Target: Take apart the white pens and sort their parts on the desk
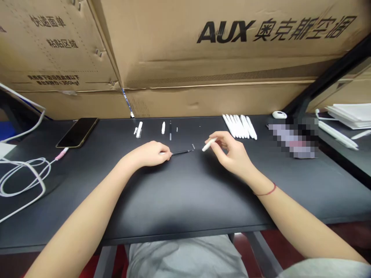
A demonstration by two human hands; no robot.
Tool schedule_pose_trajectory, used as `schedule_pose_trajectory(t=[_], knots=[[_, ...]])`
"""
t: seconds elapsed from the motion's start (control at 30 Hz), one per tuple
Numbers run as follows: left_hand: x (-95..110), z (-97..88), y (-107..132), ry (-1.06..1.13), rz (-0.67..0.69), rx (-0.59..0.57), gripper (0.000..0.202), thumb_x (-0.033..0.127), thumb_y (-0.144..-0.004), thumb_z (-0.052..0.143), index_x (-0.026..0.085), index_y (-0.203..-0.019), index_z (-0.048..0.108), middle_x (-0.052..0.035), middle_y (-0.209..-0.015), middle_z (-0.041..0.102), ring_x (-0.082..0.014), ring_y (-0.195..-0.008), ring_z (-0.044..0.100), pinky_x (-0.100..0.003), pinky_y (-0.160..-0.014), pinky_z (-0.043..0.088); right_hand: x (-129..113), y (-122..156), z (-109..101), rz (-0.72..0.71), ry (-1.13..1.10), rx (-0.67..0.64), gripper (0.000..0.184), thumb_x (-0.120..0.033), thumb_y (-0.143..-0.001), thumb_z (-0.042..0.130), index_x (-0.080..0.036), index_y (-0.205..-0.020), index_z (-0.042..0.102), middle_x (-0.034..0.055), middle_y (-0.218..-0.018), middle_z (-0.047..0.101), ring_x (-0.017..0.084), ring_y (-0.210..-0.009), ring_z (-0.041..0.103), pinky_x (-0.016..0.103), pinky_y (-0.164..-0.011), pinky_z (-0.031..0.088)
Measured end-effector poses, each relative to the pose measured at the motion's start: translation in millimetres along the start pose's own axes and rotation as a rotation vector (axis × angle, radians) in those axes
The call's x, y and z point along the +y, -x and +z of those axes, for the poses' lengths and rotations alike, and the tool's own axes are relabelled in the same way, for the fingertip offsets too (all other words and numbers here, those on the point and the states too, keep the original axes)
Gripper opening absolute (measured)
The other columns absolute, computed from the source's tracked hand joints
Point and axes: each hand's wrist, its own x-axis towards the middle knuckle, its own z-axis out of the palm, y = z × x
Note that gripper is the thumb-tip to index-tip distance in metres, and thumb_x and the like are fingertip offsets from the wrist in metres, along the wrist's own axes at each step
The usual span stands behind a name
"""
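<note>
Pinching a dark refill (181,153), the left hand (153,153) rests on the black worktop (185,208), tip right by a tiny spring (193,146). Meanwhile the right hand (230,150) grips a tilted white barrel (208,145), kinda near those white pens (237,126) from where I'm standing.

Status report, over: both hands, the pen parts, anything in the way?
Left hand: pinching dark refill. Right hand: holding white pen barrel. Small spring-like piece between them, near refill's tip.

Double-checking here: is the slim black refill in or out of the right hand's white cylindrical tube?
Out; a gap separates the refill from the tube.
</note>
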Motion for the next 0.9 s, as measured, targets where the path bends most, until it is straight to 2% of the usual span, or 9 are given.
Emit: schedule_pose_trajectory(t=[0.13,0.23,0.37,0.57,0.73,0.83,0.9], knots=[[1,-0.4,1,0.021,-0.002,0.002,0.030,0.039,-0.078,0.042,0.021,-0.068,0.064,0.0002,-0.069,0.064,-0.0143,-0.057,0.049,-0.025,-0.052,0.033,1,-5,-2,0.128,0.039,-0.043,0.015,-0.022,-0.088,0.041,-0.023,-0.093,0.054,0.0022,-0.081,0.062,0.017,-0.075,0.061,0.032,-0.074,0.048],[-1,-0.7,0,0.028,0.000,0.000,0.029,0.038,-0.077,0.043,0.021,-0.067,0.064,0.0003,-0.068,0.064,-0.0143,-0.056,0.049,-0.025,-0.051,0.033,4,-13,1,0.099,0.259,-0.078,0.020,-0.022,-0.087,0.039,-0.021,-0.093,0.058,0.0045,-0.082,0.060,0.019,-0.074,0.058,0.032,-0.072,0.046],[-4,-0.1,-1,0.026,0.029,-0.015,0.030,0.039,-0.079,0.042,0.021,-0.069,0.064,0.0007,-0.069,0.064,-0.0145,-0.058,0.051,-0.024,-0.054,0.035,12,-24,13,0.052,0.546,-0.229,0.021,-0.029,-0.088,0.047,-0.018,-0.100,0.060,0.0087,-0.090,0.061,0.022,-0.078,0.058,0.032,-0.071,0.044],[-13,6.3,7,0.016,0.113,0.090,0.034,0.040,-0.085,0.038,0.020,-0.076,0.064,-0.0009,-0.078,0.068,-0.0163,-0.070,0.056,-0.024,-0.063,0.038,12,-37,29,0.077,0.790,-0.341,0.023,-0.015,-0.092,0.037,-0.015,-0.086,0.059,0.0120,-0.085,0.059,0.020,-0.067,0.057,0.029,-0.060,0.036],[-22,5.4,15,-0.005,0.081,0.102,0.032,0.039,-0.085,0.038,0.021,-0.075,0.063,-0.0009,-0.079,0.068,-0.0168,-0.070,0.057,-0.025,-0.066,0.040,8,-65,51,0.087,0.697,-0.324,0.019,-0.016,-0.089,0.043,-0.017,-0.080,0.060,0.0101,-0.083,0.063,0.020,-0.073,0.059,0.026,-0.060,0.035],[-25,3.0,19,-0.028,0.032,0.102,0.031,0.038,-0.084,0.039,0.021,-0.073,0.062,-0.0014,-0.079,0.068,-0.0174,-0.069,0.057,-0.026,-0.064,0.040,5,-82,65,0.150,0.554,-0.292,0.018,-0.018,-0.086,0.047,-0.018,-0.073,0.060,0.0070,-0.079,0.066,0.020,-0.074,0.060,0.026,-0.063,0.038],[-26,2.0,21,-0.027,0.011,0.106,0.032,0.037,-0.084,0.038,0.021,-0.073,0.063,-0.0019,-0.079,0.068,-0.0178,-0.069,0.057,-0.026,-0.064,0.040,4,-89,69,0.222,0.412,-0.269,0.019,-0.025,-0.084,0.050,-0.019,-0.069,0.061,0.0048,-0.072,0.066,0.019,-0.071,0.060,0.026,-0.064,0.040]])
